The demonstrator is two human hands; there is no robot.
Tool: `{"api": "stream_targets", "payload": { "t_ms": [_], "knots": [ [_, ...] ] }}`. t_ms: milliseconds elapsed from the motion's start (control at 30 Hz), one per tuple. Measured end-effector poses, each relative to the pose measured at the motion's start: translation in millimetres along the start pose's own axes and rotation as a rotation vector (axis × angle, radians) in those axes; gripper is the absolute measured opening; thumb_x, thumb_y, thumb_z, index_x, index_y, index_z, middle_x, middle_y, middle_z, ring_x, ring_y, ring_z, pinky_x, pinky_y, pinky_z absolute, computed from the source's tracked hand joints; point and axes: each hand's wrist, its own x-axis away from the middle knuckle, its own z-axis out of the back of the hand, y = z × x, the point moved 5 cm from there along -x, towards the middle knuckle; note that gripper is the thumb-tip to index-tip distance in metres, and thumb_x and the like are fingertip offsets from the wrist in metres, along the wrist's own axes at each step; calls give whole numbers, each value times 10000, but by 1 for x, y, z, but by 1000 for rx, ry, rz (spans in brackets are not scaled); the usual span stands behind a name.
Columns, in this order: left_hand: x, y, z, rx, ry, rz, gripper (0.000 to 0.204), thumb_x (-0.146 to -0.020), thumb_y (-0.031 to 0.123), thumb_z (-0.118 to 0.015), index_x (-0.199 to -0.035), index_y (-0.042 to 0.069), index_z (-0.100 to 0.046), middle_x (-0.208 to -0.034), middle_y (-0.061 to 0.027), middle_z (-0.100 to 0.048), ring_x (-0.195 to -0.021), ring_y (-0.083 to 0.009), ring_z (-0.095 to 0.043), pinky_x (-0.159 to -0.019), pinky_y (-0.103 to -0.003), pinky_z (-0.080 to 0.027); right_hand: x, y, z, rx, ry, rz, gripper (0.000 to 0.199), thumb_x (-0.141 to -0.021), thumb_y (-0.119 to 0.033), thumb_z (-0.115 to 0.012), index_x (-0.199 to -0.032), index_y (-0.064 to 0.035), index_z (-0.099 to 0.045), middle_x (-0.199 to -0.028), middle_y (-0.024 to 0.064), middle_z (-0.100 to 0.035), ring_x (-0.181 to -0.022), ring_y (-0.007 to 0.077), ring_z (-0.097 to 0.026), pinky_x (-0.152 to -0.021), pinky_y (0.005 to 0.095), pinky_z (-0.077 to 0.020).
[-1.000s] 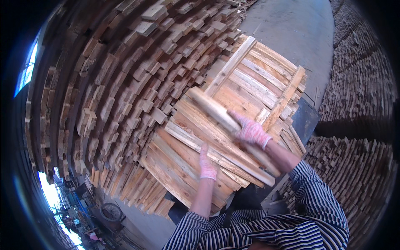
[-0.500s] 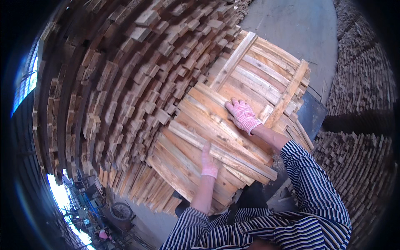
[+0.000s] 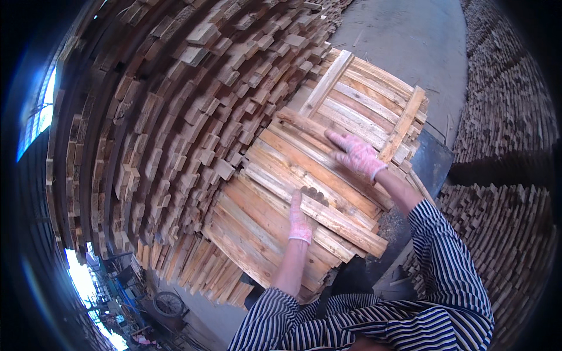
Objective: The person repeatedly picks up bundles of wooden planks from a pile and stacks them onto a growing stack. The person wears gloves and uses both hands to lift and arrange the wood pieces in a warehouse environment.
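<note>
My left hand, in a pink-and-white knit glove, is closed round a pale wooden plank. Its thumb lies on the near side and its dark fingertips curl over from the far side. Farther off and to the right, my right hand, in a matching glove, lies across another plank, fingers and thumb about its edges. That plank is tipped, with a darker side showing. Both planks rest over a layer of boards laid side by side. Part of the right hand's grip is blurred.
Beyond the boards, two crosspieces lie over more slats. A tall stack of plank ends rises on the left. More stacked wood stands on the right. A wheel shows at the lower left, grey floor at the far end.
My right hand has shifted slightly right and nearer, and the plank under it has tipped. My left hand's fingertips now show over the far edge of its plank, which has tilted slightly.
</note>
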Motion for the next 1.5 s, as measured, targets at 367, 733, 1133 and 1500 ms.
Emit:
{"api": "stream_targets", "payload": {
  "t_ms": [367,733,1133,1500],
  "knots": [
    [-7,9,-11,-16,-98,85,968,-862,880,-405,-1513,164,-413,-1449,-111,-510,-1336,-312,-483,-1160,-525,-359,3,-67,-27,97,-311,43,643,-964,-542,-536,-1440,-112,-498,-1160,229,-621,-1092,403,-621,-926,477,-516],
    [-33,-7,-3,-112,-62,-3,958,-927,843,-295,-1604,167,-303,-1626,-127,-350,-1472,-337,-355,-1227,-529,-257,-10,4,-21,81,-5,61,615,-952,-472,-621,-1488,-193,-502,-1188,195,-629,-1111,393,-603,-900,480,-522],
    [-24,-1,-64,-7,-159,76,969,-924,808,-400,-1601,126,-279,-1627,-142,-334,-1504,-308,-301,-1259,-491,-213,9,-69,-26,37,-292,159,692,-998,-563,-483,-1541,-140,-413,-1368,248,-530,-1236,415,-550,-1037,477,-471],
    [15,-12,-57,-2248,-213,-279,1471,-623,665,-838,-1624,-6,5,-1669,-322,75,-1545,-470,146,-1249,-578,54,-31,55,-39,-116,-178,-379,512,-1093,-367,-452,-1517,-83,-488,-1424,164,-588,-1315,257,-538,-1138,306,-345]
  ]
}}
